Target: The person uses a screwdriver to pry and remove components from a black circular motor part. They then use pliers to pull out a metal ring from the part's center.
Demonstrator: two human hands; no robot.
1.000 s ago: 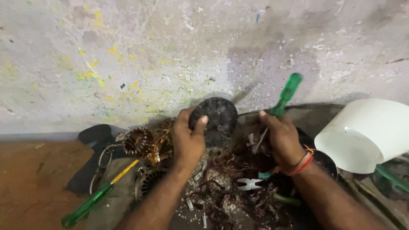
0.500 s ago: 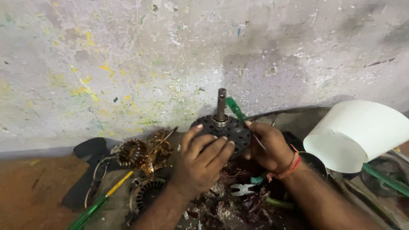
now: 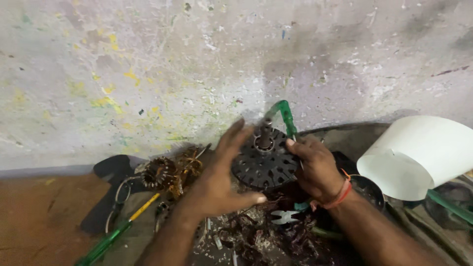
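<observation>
Two hands on a black slotted motor part against a paint-flecked wall

The black round motor part (image 3: pixel 266 165), with a metal shaft standing up from its middle, sits on the cluttered floor close to the wall (image 3: pixel 197 64). The left hand (image 3: pixel 221 172) lies flat-fingered along the part's left rim, fingers spread and loose, gripping nothing. The right hand (image 3: pixel 318 170) curls at the part's right rim and clasps a green-handled screwdriver (image 3: pixel 286 116), whose handle points up past the shaft. Pliers (image 3: pixel 283 216) lie just below the hands; copper windings (image 3: pixel 170 170) sit to the left, a white shade (image 3: pixel 423 155) to the right.
</observation>
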